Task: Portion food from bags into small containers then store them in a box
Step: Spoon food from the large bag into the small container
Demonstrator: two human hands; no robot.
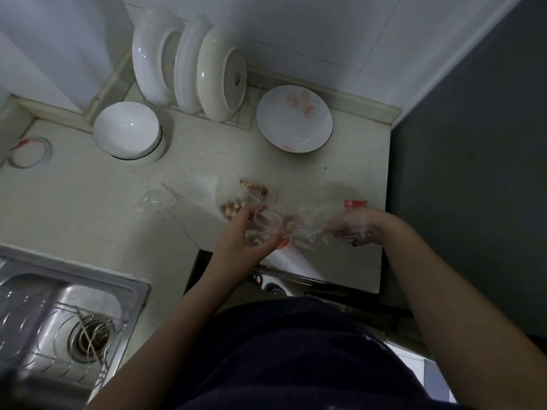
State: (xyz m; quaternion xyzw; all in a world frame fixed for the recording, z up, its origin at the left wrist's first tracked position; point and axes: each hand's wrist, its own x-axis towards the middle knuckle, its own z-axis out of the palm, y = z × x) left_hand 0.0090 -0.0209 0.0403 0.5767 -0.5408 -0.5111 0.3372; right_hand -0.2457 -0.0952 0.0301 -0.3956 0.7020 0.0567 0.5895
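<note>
A small clear container (264,225) with a red rim is gripped by the left hand (243,232), whose fingers are curled round its wall, above the near edge of the desk (88,202). A clear bag (307,229) with a red seal strip is clenched in the right hand (352,224), and its loose end is stretched toward the container's mouth (the bag is blurred, so it cannot be told whether the two touch). Brownish food is seen inside the bag, by the right wrist. Just behind the left hand, two filled containers (254,188) of nut-like pieces are set close together on the desk. Further left, an empty container (154,199) is seen, apparently on its side. At the back of the desk, a plate (294,118) with a red pattern is placed beside a dish rack (236,119) loaded with upright white dishes, and stacked white bowls (127,130) are placed left of the rack. A steel sink (59,321) is set into the desk at the near left.
</note>
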